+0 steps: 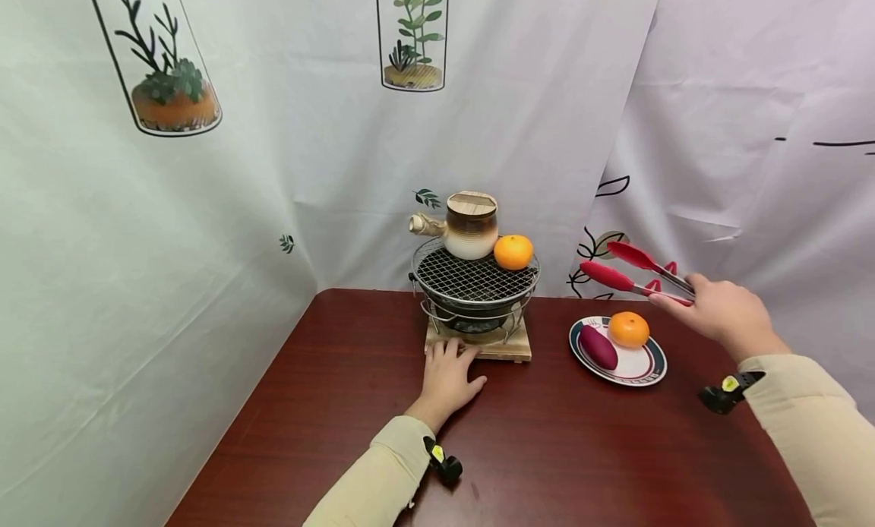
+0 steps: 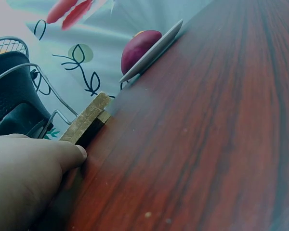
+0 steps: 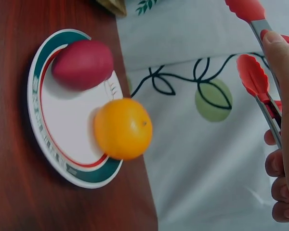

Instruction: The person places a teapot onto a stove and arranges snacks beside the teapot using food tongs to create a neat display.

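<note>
Right hand (image 1: pixel 721 310) grips red silicone-tipped metal tongs (image 1: pixel 632 272), tips apart, above white round plate (image 1: pixel 639 369) with orange mandarin (image 1: pixel 628 329) and purple sweet potato (image 1: pixel 598 347) | left wrist: left hand (image 2: pixel 24 180) flat, fingers straight, touching wooden base board (image 2: pixel 86 118) | right wrist: tongs (image 3: pixel 254 77) empty, mandarin (image 3: pixel 123 128) below-left.

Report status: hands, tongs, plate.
Right hand grips red tongs, tips open, empty, above plate. Left hand rests against wooden grill base. Orange and purple sweet potato on plate, unobstructed.
</note>
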Demonstrator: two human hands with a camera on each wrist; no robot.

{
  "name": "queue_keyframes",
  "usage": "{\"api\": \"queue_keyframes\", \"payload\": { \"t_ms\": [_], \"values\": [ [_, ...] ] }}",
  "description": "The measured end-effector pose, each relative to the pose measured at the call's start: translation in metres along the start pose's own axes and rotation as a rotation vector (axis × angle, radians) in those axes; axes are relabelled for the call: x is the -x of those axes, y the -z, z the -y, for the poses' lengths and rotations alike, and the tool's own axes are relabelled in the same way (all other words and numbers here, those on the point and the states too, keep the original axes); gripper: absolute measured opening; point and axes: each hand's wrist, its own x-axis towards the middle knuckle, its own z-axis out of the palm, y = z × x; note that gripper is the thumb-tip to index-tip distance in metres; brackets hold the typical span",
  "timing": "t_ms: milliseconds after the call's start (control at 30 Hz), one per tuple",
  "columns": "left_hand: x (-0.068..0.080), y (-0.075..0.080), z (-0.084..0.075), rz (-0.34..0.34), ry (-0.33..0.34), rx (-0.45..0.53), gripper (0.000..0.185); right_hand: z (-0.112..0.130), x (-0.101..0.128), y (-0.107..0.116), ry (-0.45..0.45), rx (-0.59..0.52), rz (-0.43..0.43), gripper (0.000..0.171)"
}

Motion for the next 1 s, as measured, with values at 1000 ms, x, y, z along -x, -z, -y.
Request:
{"api": "queue_keyframes", "payload": {
  "t_ms": [1000],
  "values": [
    [0.001,0.005,-0.002,0.020,0.005,0.014,0.051,-0.045,0.038,-0.032,-0.052,-0.011,0.115,0.096]
  ]
}}
